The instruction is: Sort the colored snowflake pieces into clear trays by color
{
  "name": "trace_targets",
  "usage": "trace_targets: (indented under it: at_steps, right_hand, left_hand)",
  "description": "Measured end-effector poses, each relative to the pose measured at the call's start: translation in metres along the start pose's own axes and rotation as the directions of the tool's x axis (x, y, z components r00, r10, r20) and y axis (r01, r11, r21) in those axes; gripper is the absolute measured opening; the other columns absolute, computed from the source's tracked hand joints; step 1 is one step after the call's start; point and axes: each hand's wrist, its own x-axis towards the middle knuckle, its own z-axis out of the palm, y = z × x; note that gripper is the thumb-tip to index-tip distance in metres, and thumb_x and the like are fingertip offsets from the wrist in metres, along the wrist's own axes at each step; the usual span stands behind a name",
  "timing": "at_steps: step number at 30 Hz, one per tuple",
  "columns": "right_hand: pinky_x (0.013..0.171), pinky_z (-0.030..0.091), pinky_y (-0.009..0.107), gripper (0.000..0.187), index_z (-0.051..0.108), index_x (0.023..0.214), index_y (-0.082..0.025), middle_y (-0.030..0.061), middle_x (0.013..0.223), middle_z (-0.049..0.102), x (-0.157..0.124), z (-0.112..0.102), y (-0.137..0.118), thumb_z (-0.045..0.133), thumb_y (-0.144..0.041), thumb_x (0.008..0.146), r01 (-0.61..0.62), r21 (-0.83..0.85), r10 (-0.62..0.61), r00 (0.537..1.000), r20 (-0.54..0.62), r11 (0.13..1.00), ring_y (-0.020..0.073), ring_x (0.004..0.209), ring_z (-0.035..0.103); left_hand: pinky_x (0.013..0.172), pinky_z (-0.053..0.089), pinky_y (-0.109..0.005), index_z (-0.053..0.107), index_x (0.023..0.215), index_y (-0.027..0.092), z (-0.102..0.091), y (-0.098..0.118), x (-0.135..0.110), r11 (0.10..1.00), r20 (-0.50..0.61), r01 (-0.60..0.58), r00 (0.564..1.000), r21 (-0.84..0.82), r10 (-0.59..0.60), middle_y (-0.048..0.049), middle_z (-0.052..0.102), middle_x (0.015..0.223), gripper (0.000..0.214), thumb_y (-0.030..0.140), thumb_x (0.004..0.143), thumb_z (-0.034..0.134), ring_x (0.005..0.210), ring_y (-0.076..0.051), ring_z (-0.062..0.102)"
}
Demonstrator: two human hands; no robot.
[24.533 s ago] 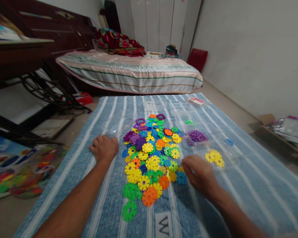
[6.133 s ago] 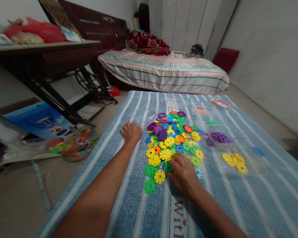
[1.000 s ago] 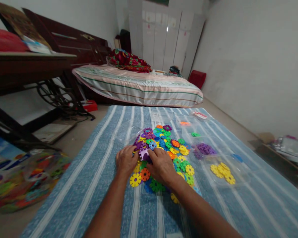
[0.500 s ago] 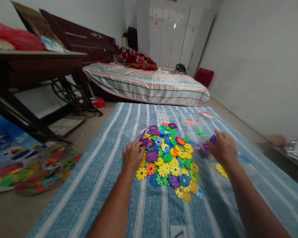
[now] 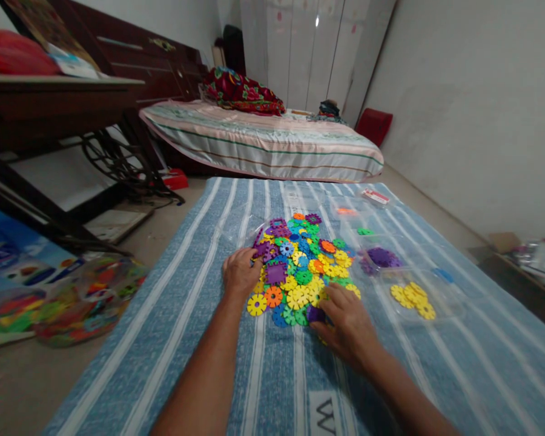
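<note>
In the middle of the frame, a heap of flat plastic snowflake discs (image 5: 300, 266) is lying on a blue-and-white striped mat (image 5: 200, 339); the discs are too many and too overlapped to count, in six colours: yellow, green, blue, orange, purple and red-orange. Each disc is round with notched, petal-like edges and a small hole at its centre; one purple square piece (image 5: 276, 274) is sitting among them. Two bare hands are working at the heap's lower edge. The left hand (image 5: 240, 274) is resting at the heap's left side, fingers curled and pressed together on the purple discs there; whether it is gripping any cannot be told. The right hand (image 5: 345, 321) is lying at the lower right of the heap, its fingertips (image 5: 320, 309) closing together on a purple disc (image 5: 315, 313) just beside a green one.

To the right of centre, four clear plastic tubs are standing on the mat: one holding a cluster of yellow discs (image 5: 413, 297), one holding purple discs (image 5: 380, 257), one holding a single green disc (image 5: 364, 231), and one holding an orange disc (image 5: 345, 212). In the upper middle, a striped mattress (image 5: 263, 142) is lying on the floor with a red floral bundle (image 5: 240, 91) on it. At lower left, a clear bag (image 5: 86, 300) of coloured pieces is sitting on the bare floor.
</note>
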Motion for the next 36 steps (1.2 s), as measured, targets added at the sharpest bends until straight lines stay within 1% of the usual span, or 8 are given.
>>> trace_targets:
  at_steps: [6,16,23,26,28,33,34,36]
  right_hand:
    - [0.097,0.047,0.049,0.030,0.062,0.101,-0.018,0.0149,0.120,0.062,-0.010,0.011,-0.004,0.074,-0.030,0.077,-0.014,-0.077,0.017,0.999,0.034,0.997,0.0335,0.120,0.053]
    - [0.094,0.050,0.048,0.008,0.064,0.092,-0.020,0.0124,0.113,0.064,-0.015,0.017,-0.014,0.060,-0.019,0.084,-0.070,-0.013,0.068,0.989,-0.132,0.997,0.0299,0.116,0.054]
    - [0.090,0.053,0.039,0.016,0.065,0.084,-0.021,0.0094,0.103,0.068,-0.013,0.000,-0.013,0.051,-0.016,0.091,-0.011,0.085,0.031,0.972,-0.235,0.996,0.0222,0.103,0.062]
    - [0.082,0.054,0.034,0.015,0.066,0.085,-0.021,0.0081,0.097,0.069,-0.004,-0.016,0.004,0.053,-0.020,0.092,-0.017,0.109,0.041,0.974,-0.221,0.994,0.0192,0.093,0.064]
    - [0.080,0.053,0.034,0.015,0.067,0.085,-0.020,0.0084,0.094,0.070,0.005,-0.031,0.027,0.054,-0.021,0.092,-0.051,0.046,0.062,0.956,-0.285,0.998,0.0194,0.089,0.065]
    - [0.079,0.050,0.039,0.016,0.068,0.092,-0.016,0.0115,0.089,0.071,0.023,-0.063,0.080,0.055,-0.026,0.092,-0.294,-0.200,0.156,0.845,-0.512,0.935,0.0240,0.086,0.064]
    - [0.079,0.049,0.039,0.016,0.068,0.092,-0.016,0.0110,0.088,0.071,0.024,-0.064,0.082,0.055,-0.026,0.092,-0.307,-0.215,0.159,0.842,-0.515,0.927,0.0239,0.085,0.063]
    - [0.079,0.049,0.036,0.014,0.067,0.090,-0.018,0.0087,0.086,0.070,0.020,-0.058,0.073,0.054,-0.024,0.092,-0.248,-0.193,0.137,0.879,-0.456,0.949,0.0219,0.083,0.063]
  left_hand:
    - [0.103,0.042,-0.040,0.069,0.104,0.024,0.001,0.000,0.000,1.000,-0.012,-0.010,1.000,-0.002,0.010,-0.0053,0.070,0.120,0.026,0.030,0.084,0.053,0.116,-0.024,0.060]
    - [0.103,0.043,-0.041,0.070,0.104,0.024,0.003,-0.001,0.000,1.000,-0.024,-0.013,1.000,-0.006,0.013,-0.0059,0.070,0.119,0.026,0.028,0.084,0.054,0.116,-0.025,0.060]
    - [0.103,0.042,-0.041,0.069,0.105,0.021,0.004,-0.002,0.001,1.000,-0.020,-0.013,1.000,0.003,0.013,-0.0076,0.070,0.119,0.028,0.030,0.084,0.052,0.116,-0.026,0.060]
    - [0.101,0.044,-0.041,0.069,0.103,0.021,0.005,-0.004,0.003,0.999,-0.036,-0.033,0.999,-0.002,0.033,-0.0078,0.071,0.117,0.028,0.031,0.083,0.052,0.114,-0.026,0.061]
    - [0.101,0.044,-0.041,0.070,0.101,0.022,0.006,-0.006,0.005,0.999,-0.050,-0.042,0.998,-0.006,0.042,-0.0074,0.071,0.115,0.027,0.030,0.083,0.052,0.113,-0.026,0.062]
    - [0.100,0.045,-0.042,0.069,0.100,0.022,0.009,-0.009,0.006,0.999,-0.063,-0.037,0.997,-0.010,0.036,-0.0076,0.071,0.115,0.027,0.030,0.082,0.051,0.112,-0.026,0.062]
    - [0.099,0.045,-0.042,0.069,0.100,0.023,0.009,-0.009,0.006,0.999,-0.060,-0.037,0.998,-0.011,0.037,-0.0074,0.071,0.115,0.026,0.030,0.082,0.051,0.112,-0.026,0.062]
    - [0.098,0.045,-0.042,0.069,0.100,0.023,0.008,-0.009,0.006,0.999,-0.056,-0.041,0.998,-0.012,0.040,-0.0072,0.072,0.114,0.026,0.030,0.082,0.052,0.111,-0.026,0.063]
